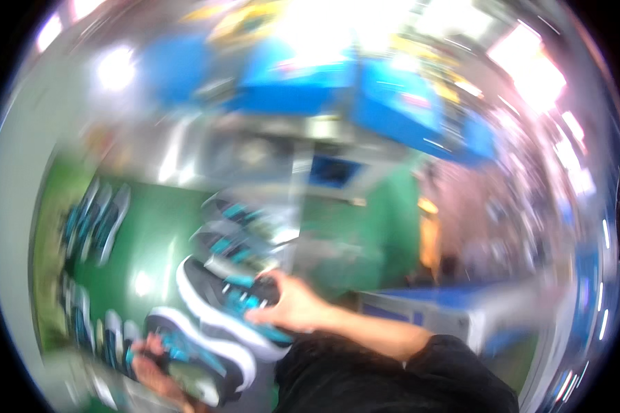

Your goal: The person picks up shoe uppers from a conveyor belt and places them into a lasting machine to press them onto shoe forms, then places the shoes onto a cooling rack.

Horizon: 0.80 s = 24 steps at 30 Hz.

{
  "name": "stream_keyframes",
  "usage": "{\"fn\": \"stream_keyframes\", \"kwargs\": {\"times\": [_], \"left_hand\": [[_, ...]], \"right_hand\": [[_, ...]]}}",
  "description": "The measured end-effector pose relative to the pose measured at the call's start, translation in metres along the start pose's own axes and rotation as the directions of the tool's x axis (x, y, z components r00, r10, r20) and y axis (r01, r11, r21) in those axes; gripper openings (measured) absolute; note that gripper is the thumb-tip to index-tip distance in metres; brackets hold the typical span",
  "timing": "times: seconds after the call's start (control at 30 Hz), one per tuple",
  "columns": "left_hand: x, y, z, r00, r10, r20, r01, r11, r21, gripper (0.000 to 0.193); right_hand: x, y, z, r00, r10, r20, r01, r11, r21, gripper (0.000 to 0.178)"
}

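Observation:
A dark grey sneaker (210, 289) with teal laces and a thick white sole is in my right hand (293, 303), whose fingers and thumb close round its collar and tongue. Lower and to the left, my left hand (155, 372) grips a second sneaker (203, 361) of the same look at its collar end; motion smears these fingers somewhat. The two sneakers sit side by side, their white soles close together or touching. Just beyond them, more grey and teal sneakers (231, 237) rest on a green surface (158, 237).
Several similar sneakers (103, 220) stand along the left side of the green surface, with others (79, 313) nearer me. Large blue machine parts (293, 76) fill the far side, blurred. To the right are an upright yellow object (429, 234) and a grey box-like unit (448, 320) with blue edging.

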<state>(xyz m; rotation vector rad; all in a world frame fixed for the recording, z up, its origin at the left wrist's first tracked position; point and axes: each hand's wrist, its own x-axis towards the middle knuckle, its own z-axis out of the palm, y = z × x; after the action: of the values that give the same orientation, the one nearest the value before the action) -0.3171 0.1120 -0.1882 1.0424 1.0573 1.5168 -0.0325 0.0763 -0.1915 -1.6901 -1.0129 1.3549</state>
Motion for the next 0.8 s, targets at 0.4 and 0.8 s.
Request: {"fn": "stream_keyframes", "kwargs": {"times": [0.4,0.8], "left_hand": [[-0.357,0.038,0.388,-0.341,0.312,0.887,0.679,0.734,0.002,0.029],[-0.695,0.029,0.412,-0.869,0.015,0.494,0.214,0.912,0.35,0.015]], "right_hand": [[-0.535,0.148,-0.137,-0.043,0.237,-0.971,0.059,0.97,0.235,0.075],[-0.749,0.292,-0.049,-0.8,0.245,-0.548,-0.173,0.78,0.602,0.064]]}}
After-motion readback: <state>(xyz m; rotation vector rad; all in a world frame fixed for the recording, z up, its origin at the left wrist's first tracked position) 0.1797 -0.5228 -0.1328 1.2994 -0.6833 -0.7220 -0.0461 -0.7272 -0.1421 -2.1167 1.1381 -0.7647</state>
